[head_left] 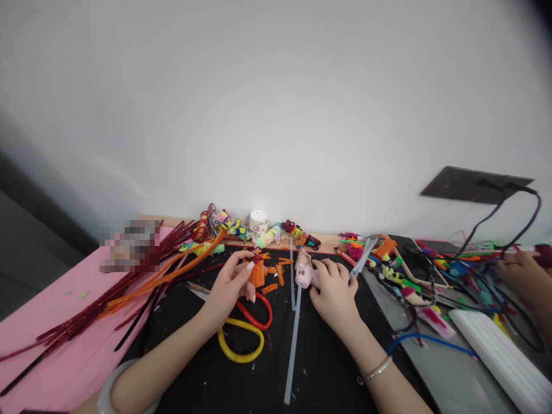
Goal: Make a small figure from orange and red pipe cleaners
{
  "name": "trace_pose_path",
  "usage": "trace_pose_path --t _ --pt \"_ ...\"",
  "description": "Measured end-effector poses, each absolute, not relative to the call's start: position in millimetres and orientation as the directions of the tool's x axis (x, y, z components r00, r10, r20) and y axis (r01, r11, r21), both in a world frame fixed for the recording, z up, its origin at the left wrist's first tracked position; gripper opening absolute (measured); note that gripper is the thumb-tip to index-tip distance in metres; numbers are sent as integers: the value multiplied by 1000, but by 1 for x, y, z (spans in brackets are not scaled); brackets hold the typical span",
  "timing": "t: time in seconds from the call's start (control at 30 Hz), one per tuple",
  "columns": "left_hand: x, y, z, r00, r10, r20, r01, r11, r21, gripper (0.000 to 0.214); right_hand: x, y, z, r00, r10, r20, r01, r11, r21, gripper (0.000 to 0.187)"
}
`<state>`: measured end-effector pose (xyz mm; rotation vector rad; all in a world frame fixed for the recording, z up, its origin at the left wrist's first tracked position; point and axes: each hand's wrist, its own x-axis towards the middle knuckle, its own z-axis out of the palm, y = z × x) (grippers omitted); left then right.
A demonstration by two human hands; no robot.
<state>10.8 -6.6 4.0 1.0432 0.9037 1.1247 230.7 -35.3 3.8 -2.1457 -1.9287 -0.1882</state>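
Observation:
My left hand [228, 282] pinches a small dark red fuzzy piece [255, 259] between thumb and fingers. It hovers over short orange pipe-cleaner pieces [259, 275] on the black mat. My right hand [336, 290] is closed around the handle of a pale pink hot glue gun [303, 275], whose nozzle points toward the wall. A long translucent glue stick [292, 356] sticks out of the gun's back, toward me. Scissors [241, 352] with red and yellow handles lie under my left hand and wrist, blades partly hidden.
Dark red and orange pipe cleaners [110, 296] spread over the pink surface at left. Along the wall stand a white cup [258, 221] and colourful fuzzy figures. At right are a phone [419, 264], cables, a white power strip [502, 359] and another person's hand [521, 273].

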Motion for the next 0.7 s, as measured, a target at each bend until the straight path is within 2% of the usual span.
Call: trace_pose_path --t 0.13,0.23,0.33,0.43,0.7 --pt "12 -9 2 260 965 40 -99 -15 995 26 222 -41 10 29 919 394 982 47 -181 50" --pt "13 -14 0 345 933 100 89 -138 986 22 213 -50 20 -104 858 503 911 285 -297 36" --pt "13 -18 0 427 897 113 201 -216 956 22 203 -58 25 -236 819 523 789 476 -389 17" --pt "14 -20 0 458 880 126 228 -254 940 23 196 -60 21 -262 818 512 746 508 -431 5" --pt "14 -20 3 498 864 78 245 -226 943 23 196 -55 6 -222 835 503 693 498 -521 14"
